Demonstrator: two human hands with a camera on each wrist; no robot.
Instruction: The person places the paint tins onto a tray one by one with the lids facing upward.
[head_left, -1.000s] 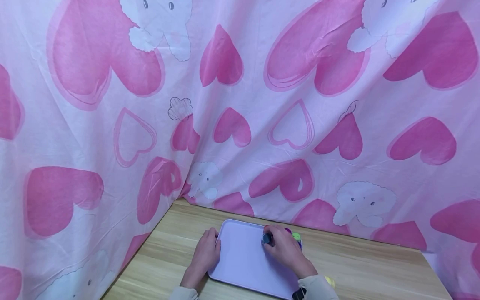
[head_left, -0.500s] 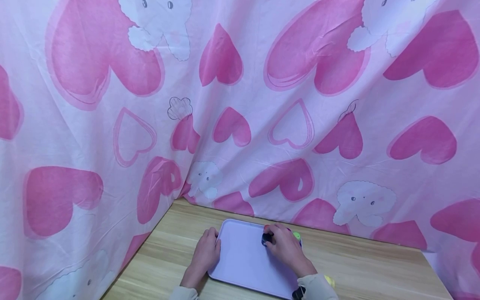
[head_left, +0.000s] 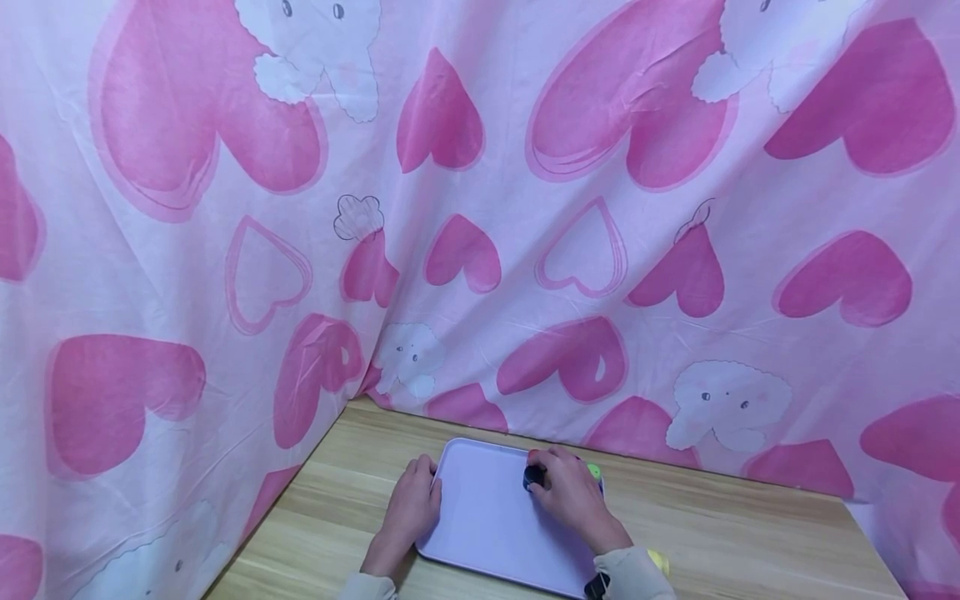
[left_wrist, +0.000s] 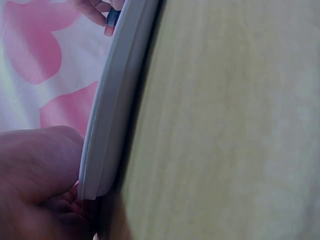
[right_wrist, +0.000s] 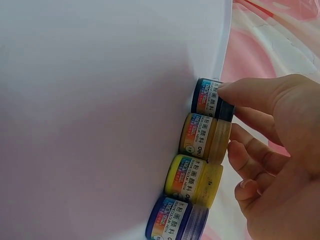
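Observation:
My left hand [head_left: 412,504] grips the left edge of a lilac tray [head_left: 487,517], thumb at the rim and fingers curled by its underside [left_wrist: 95,150]. At the tray's far side, my right hand [head_left: 573,500] pinches a small dark paint jar [right_wrist: 205,97] between thumb and fingers. That jar stands on the tray at the end of a row, beside an ochre paint jar [right_wrist: 202,136], a yellow paint jar [right_wrist: 192,179] and a blue paint jar [right_wrist: 175,220]. In the head view my right hand hides most of the row.
Near my right hand show a green lid [head_left: 595,472] and a bit of red [head_left: 532,457]. A yellow object [head_left: 660,561] lies on the wooden table [head_left: 750,542] beyond my right sleeve. A pink heart-print curtain [head_left: 465,250] borders the table at the back and left.
My right hand has shifted slightly with the dark jar, and its fingers now cover more of the lids behind. My left hand and the tray have stayed in place.

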